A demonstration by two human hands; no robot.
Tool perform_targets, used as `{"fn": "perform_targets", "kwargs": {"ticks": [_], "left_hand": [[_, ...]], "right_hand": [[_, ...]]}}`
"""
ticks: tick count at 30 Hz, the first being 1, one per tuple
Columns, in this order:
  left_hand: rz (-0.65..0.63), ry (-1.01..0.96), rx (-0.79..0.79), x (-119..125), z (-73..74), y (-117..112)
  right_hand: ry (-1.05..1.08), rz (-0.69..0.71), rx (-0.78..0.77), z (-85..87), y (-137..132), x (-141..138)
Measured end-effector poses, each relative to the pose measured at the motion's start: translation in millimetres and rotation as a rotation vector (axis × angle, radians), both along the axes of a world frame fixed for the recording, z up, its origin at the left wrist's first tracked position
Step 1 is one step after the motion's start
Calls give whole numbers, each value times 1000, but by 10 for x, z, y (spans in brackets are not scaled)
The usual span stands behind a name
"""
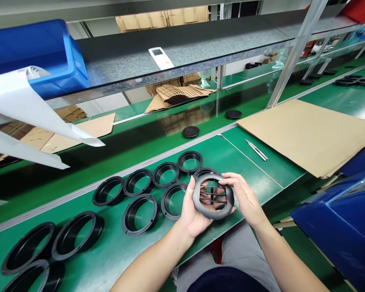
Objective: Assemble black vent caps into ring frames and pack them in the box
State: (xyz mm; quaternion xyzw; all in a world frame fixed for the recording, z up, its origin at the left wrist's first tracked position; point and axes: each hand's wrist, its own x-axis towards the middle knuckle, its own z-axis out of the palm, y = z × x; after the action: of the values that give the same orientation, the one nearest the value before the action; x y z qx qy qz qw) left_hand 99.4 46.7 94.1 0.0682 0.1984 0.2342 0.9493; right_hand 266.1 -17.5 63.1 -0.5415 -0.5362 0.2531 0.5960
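Note:
Both hands hold one dark grey round grille ring [213, 196] with thin bars across its middle, just above the front edge of the green table [255, 166]. My left hand [192, 211] cups its left and lower rim from behind. Fingers of my right hand [245, 196] curl over its right rim. Several black plastic rings [167, 174] lie in rows on the table to the left, the nearest one [174, 200] right beside my left hand. Another ring [205, 172] is partly hidden behind the grille.
A stack of brown cardboard sheets [310, 134] lies at the right, with a utility knife [257, 150] beside it. Two black discs [190, 131] rest on the conveyor behind. A shelf above carries a white remote [160, 58] and a blue bin [39, 52]. A blue crate [343, 223] stands at right.

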Motion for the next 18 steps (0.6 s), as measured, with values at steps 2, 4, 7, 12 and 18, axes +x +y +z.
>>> {"fn": "perform_targets", "kwargs": {"ticks": [2, 4, 7, 12, 18], "left_hand": [[2, -2, -2, -1, -3, 2], [-2, -4, 1, 2, 1, 4], [-3, -5, 8, 6, 15, 6], [-4, -3, 4, -2, 49, -4], [6, 25, -14, -7, 64, -8]], "right_hand": [[6, 3, -8, 0, -1, -6], [13, 8, -17, 5, -2, -14], [24, 19, -28, 5, -2, -22], [32, 39, -57, -29, -2, -18], [21, 56, -48, 6, -39, -42]]}}
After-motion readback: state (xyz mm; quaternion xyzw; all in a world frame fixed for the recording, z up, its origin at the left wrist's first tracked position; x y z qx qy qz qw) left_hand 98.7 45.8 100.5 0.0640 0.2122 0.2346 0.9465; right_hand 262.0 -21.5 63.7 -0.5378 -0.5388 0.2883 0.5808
